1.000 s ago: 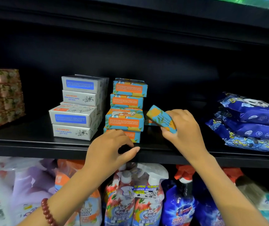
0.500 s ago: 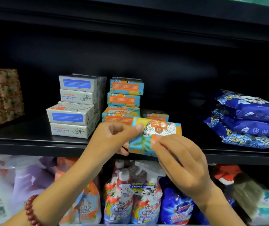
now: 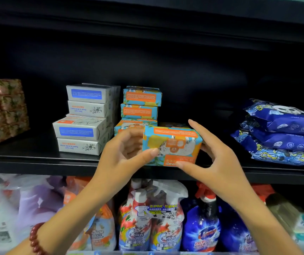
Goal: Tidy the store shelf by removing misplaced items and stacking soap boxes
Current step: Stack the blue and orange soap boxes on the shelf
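An orange-and-blue soap box is held upright in front of the black shelf. My left hand pinches its left end, thumb on the front face. My right hand holds its right end, thumb under the lower edge and fingers behind. Just behind stands a stack of matching orange-and-blue soap boxes, with another such box partly hidden behind the held one. Left of that stack stands a stack of grey soap boxes.
Red floral-wrapped packs are piled at the shelf's left end. Blue printed pouches lie stacked at the right. Spray bottles and detergent refills fill the shelf below. A dark upper shelf overhangs.
One second ago my right hand alone held the box tilted. Since then my left hand has come up and taken its left end, and the box has turned upright, facing me, and risen a little.
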